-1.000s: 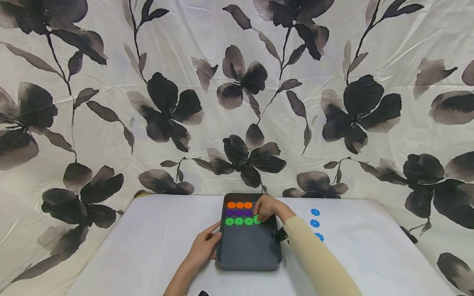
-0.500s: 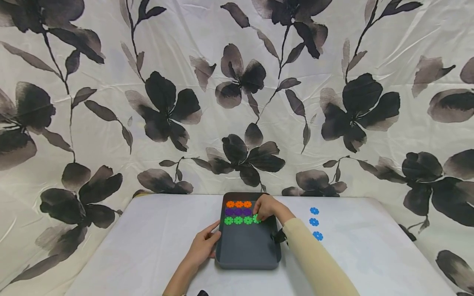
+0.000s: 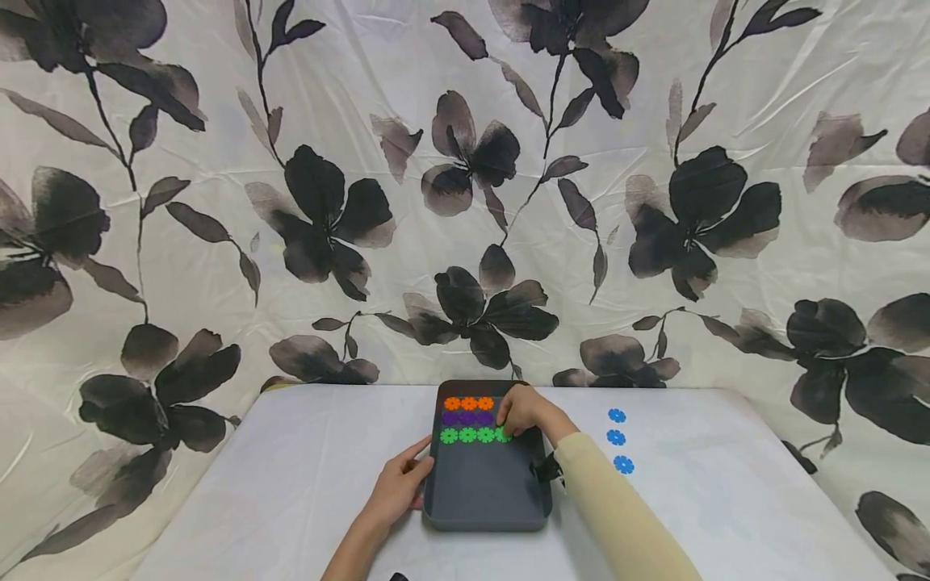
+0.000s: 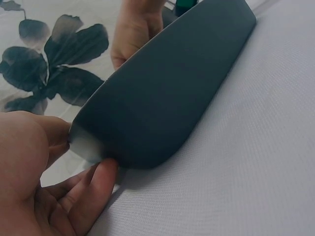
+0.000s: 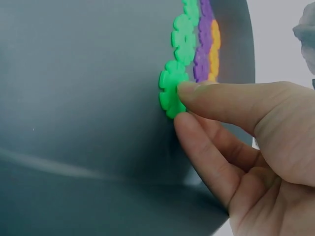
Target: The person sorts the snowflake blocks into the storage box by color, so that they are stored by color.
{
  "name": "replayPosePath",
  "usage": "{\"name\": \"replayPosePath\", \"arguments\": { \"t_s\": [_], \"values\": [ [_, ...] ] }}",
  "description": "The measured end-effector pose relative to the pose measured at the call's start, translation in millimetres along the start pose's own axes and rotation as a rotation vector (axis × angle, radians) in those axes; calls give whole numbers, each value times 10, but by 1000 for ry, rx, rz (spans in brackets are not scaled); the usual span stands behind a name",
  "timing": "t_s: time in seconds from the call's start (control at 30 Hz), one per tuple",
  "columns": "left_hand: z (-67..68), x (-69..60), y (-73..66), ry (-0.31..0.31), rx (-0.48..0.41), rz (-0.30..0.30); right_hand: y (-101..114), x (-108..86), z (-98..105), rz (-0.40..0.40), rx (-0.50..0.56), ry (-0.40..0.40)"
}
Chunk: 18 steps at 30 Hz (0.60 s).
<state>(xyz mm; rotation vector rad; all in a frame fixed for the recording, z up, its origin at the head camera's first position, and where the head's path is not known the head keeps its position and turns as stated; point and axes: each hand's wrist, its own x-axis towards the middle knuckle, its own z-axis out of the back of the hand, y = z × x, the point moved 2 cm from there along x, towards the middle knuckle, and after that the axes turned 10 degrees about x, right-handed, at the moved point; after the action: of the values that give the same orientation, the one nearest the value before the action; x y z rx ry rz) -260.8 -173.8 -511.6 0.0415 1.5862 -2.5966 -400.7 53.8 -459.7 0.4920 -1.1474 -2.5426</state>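
A dark grey rectangular tray (image 3: 487, 492) lies on the white table. My left hand (image 3: 395, 488) grips its left edge, thumb on the rim; in the left wrist view the fingers hold the tray wall (image 4: 157, 83). My right hand (image 3: 526, 411) reaches over the right side and pinches a green flower-shaped disc (image 5: 172, 91) between thumb and finger at the right end of a green row. Other green discs (image 3: 467, 436) line up beside it. Behind are a purple row (image 3: 467, 418) and three visible orange discs (image 3: 468, 403). The right hand may cover parts of the rows.
Three blue flower-shaped discs (image 3: 617, 437) lie in a column on the white tablecloth (image 3: 697, 484), right of the tray and the right forearm. A floral curtain (image 3: 465, 202) hangs behind the table's back edge.
The green disc in my right hand has shifted slightly toward me, coming level with the green row. The left hand stays on the tray's edge; the camera view has shifted a little.
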Motion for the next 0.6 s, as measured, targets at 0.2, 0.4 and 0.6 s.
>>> {"name": "replayPosePath", "arguments": {
  "t_s": [0.2, 0.4, 0.6],
  "values": [
    [-16, -9, -6, -2, 1, -3, -29, -28, 21, 39, 94, -2],
    [-23, -20, -14, 8, -8, -12, -15, -83, 83, 95, 214, 49],
    [-13, -22, -14, 3, -8, -12, 22, -204, 274, 141, 239, 61]
  ]
}}
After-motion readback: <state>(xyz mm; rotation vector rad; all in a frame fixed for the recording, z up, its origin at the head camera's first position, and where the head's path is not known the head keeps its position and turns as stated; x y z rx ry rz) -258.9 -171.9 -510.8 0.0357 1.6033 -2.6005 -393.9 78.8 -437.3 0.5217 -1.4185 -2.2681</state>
